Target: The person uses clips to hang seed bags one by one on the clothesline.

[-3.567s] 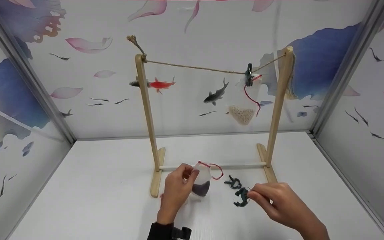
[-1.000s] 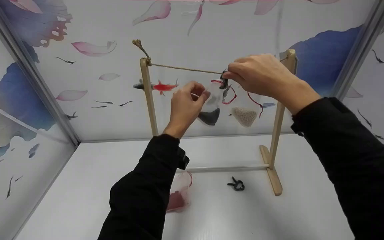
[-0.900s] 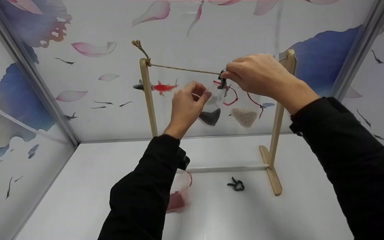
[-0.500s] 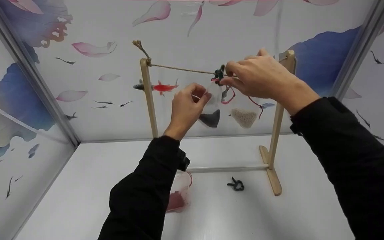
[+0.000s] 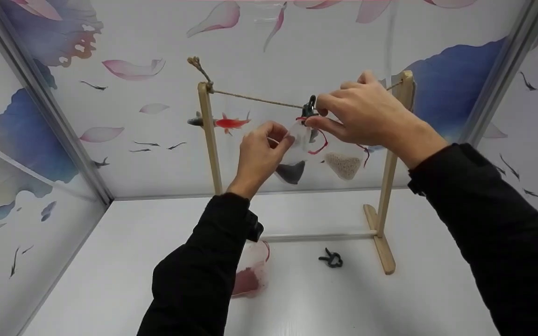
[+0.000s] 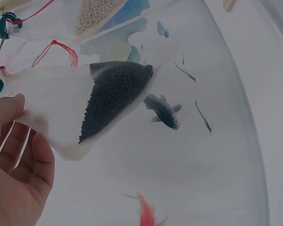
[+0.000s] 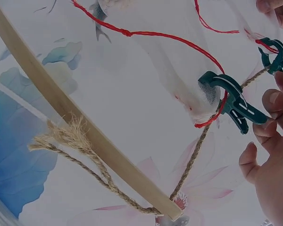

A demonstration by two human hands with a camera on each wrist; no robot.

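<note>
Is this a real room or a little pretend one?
Probably a small tabletop booth: walls papered with painted fish and petals, a white table, and a small wooden rack strung with twine.

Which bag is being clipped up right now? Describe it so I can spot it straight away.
Find the wooden stand with twine strung across its top. Near the right post, the left hand holds a sheer white mesh bag under a green clip. Its filling is dark grey, unlike the pale-grain bag beside it and the red-filled bag on the table.

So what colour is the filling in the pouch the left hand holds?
Dark grey filling in the white mesh pouch; left wrist view shows it best.
</note>
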